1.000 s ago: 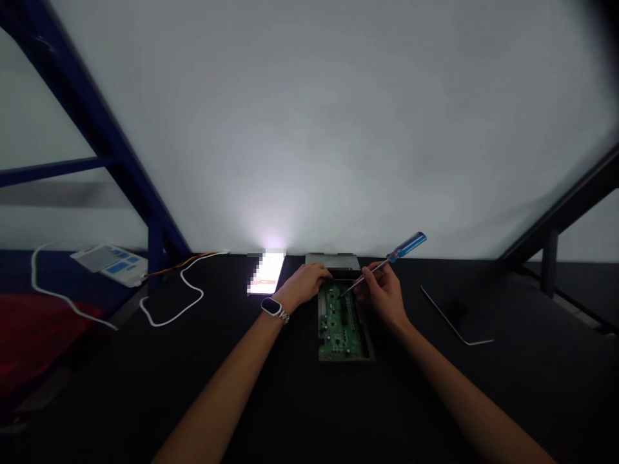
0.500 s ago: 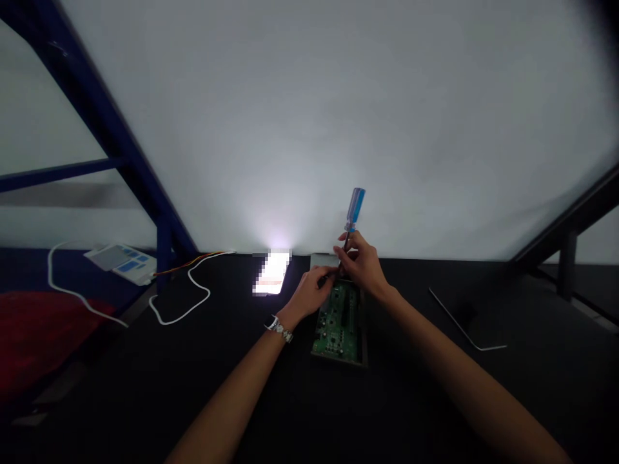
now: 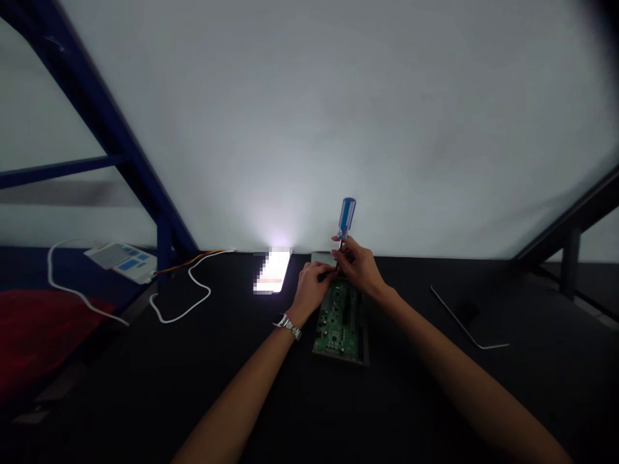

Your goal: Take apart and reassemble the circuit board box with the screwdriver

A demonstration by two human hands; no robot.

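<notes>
A screwdriver [image 3: 347, 214] with a blue and clear handle stands nearly upright, its shaft pinched in the fingers of my right hand [image 3: 358, 265]. Its tip is hidden among my fingers at the far end of a green circuit board [image 3: 333, 328]. The board lies in a dark frame on the black table. My left hand [image 3: 312, 287], with a silver watch [image 3: 289, 325] on the wrist, is closed at the board's far left corner, fingertips close to the shaft. What those fingers hold, if anything, I cannot make out.
A brightly lit phone-like screen [image 3: 273, 270] lies left of my hands. A white cable [image 3: 181, 317] winds further left, near a white and blue panel [image 3: 126, 261]. On the right rests a bent metal rod [image 3: 457, 322]. A grey wall [image 3: 338, 116] rises behind.
The screwdriver handle has swung from leaning right to nearly upright and sits slightly lower. My right fingers have shifted a little left, and my left wrist has turned and moved slightly right.
</notes>
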